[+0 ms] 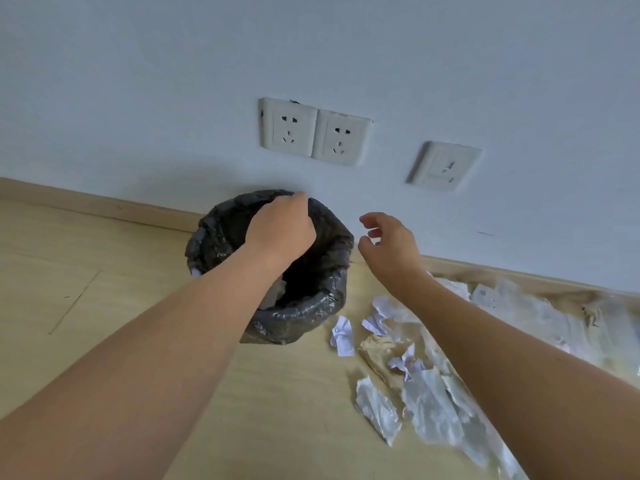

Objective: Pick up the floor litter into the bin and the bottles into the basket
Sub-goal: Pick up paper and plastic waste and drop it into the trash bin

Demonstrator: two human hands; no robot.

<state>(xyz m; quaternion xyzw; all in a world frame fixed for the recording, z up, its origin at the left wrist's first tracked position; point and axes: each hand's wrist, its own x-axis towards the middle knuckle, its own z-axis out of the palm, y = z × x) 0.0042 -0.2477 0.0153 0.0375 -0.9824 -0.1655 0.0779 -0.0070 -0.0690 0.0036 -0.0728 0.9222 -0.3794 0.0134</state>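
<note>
A bin (311,306) lined with a black plastic bag stands on the wooden floor against the wall. My left hand (282,230) hovers over the bin's mouth near its far rim, back of the hand up. Its fingers curl downward out of sight, so I cannot tell whether they hold anything. My right hand (389,244) hangs just right of the bin, fingers loosely curled and empty. Litter lies on the floor right of the bin: a crumpled white paper (342,336), a brownish wrapper (375,355) and clear plastic wrappers (433,403). No bottle or basket is in view.
A white wall with a double power socket (313,131) and another wall plate (443,166) rises behind the bin. More clear plastic and paper (540,313) lies along the skirting board at the right. Bare wooden floor (86,289) extends left of the bin.
</note>
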